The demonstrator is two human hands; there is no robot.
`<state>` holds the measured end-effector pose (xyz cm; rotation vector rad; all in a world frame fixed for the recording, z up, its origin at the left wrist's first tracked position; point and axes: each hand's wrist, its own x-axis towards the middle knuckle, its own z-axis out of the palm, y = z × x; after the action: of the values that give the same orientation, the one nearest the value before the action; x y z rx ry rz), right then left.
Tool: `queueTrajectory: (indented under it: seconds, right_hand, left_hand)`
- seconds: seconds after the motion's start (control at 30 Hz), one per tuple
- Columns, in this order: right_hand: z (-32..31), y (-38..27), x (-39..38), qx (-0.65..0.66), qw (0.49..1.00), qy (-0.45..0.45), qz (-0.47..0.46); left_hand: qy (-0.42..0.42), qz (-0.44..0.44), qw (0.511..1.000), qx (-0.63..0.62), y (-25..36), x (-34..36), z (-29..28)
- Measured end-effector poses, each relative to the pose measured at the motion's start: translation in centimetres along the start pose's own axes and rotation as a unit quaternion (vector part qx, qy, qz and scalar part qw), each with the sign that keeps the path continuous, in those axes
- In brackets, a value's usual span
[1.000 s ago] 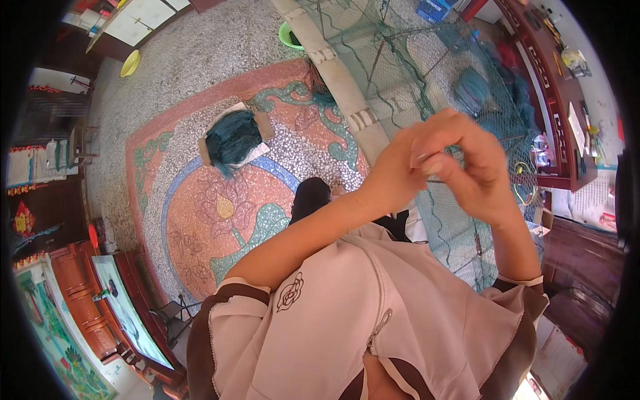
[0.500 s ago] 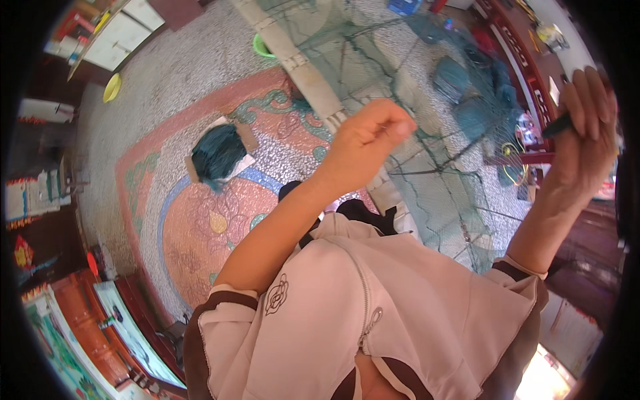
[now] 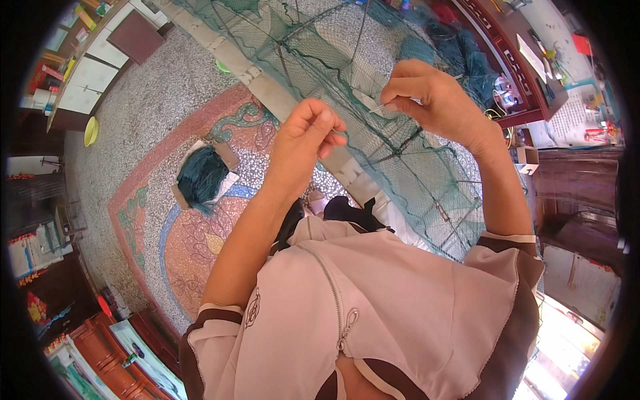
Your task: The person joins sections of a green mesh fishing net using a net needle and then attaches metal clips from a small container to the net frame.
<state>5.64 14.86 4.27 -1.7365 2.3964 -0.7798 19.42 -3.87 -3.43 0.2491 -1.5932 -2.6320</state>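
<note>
My left hand (image 3: 299, 145) is raised over the floor, its thumb pressed to curled fingers; whatever sits in that pinch is too small to make out. To its right and a little higher, my right hand (image 3: 437, 103) pinches a thin, pale, needle-like piece (image 3: 379, 108) between thumb and fingers. Apart from each other, both hands hover in front of green netting (image 3: 393, 170) stretched over dark thin rods. Any thread between them is too fine to see.
A dark teal bundle of netting (image 3: 202, 175) lies in a cardboard box on the patterned floor. More blue-green netting (image 3: 470, 60) is heaped by a red wooden table (image 3: 503, 67) at the far right. A yellow basin (image 3: 91, 131) stands at the left.
My right hand has come in from the far right toward the left hand; the dark green piece it held no longer shows. My left hand has shifted left and slightly down.
</note>
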Motion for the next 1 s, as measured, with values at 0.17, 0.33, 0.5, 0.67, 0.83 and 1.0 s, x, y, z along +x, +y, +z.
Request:
queueTrajectory:
  seconds: [0.17,0.33,0.5,0.67,0.83,1.0]
  right_hand:
    - [1.3,0.9,0.3,-0.018,1.0,0.005,-0.003]
    - [1.9,1.2,0.5,-0.016,1.0,-0.004,-0.015]
    - [2.2,1.1,0.7,0.028,0.999,-0.012,-0.011]
    - [2.7,0.9,0.8,0.059,0.998,0.003,-0.026]
    - [3.6,-1.2,1.5,0.151,0.988,0.017,0.039]
    - [5.2,-0.8,1.9,0.129,0.991,-0.01,-0.02]
  left_hand:
    - [0.02,-0.01,1.0,0.006,-0.2,-0.3,0.1]
    - [0.017,-0.008,1.0,0.015,-0.6,-0.4,-0.1]
    - [0.013,-0.015,1.0,0.018,-0.8,-0.6,-0.3]
    - [0.013,-0.02,1.0,0.008,-0.9,-0.7,-0.3]
    - [0.079,-0.04,0.995,-0.044,-1.6,-0.7,-0.7]
    - [0.053,-0.049,0.99,-0.118,-2.5,-0.8,-1.6]
